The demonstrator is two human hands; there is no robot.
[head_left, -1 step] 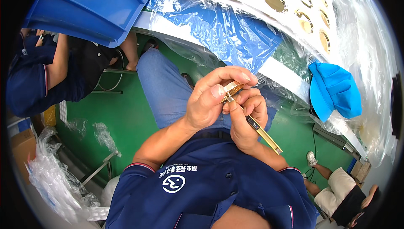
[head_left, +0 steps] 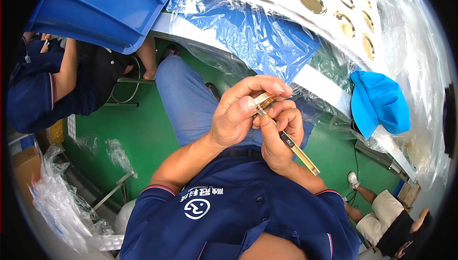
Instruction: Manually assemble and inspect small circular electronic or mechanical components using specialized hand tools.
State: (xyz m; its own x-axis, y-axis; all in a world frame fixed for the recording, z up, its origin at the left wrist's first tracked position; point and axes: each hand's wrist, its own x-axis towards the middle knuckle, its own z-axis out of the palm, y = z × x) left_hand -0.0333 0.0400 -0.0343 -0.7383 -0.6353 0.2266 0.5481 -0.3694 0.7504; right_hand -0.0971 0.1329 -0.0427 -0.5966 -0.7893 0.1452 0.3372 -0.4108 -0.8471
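Above my lap, my left hand (head_left: pixel 234 112) pinches a shiny gold round part (head_left: pixel 268 100) by its edge, between the thumb and fingers. My right hand (head_left: pixel 278 140) is closed around a slim gold-coloured utility knife (head_left: pixel 302 156) with a black slider section. The knife's blade end meets the lower edge of the gold part, and its handle end sticks out below my right hand. Both hands are close together, their fingertips almost touching. My fingers partly cover the part and the blade.
Ahead, a white tray (head_left: pixel 329 19) with several gold round parts lies on a plastic-covered table. A blue cap (head_left: pixel 380 103) sits at the right. A blue bin (head_left: pixel 102 9) is at the upper left. Another person (head_left: pixel 43 88) sits at the left; crumpled plastic (head_left: pixel 64 207) lies lower left.
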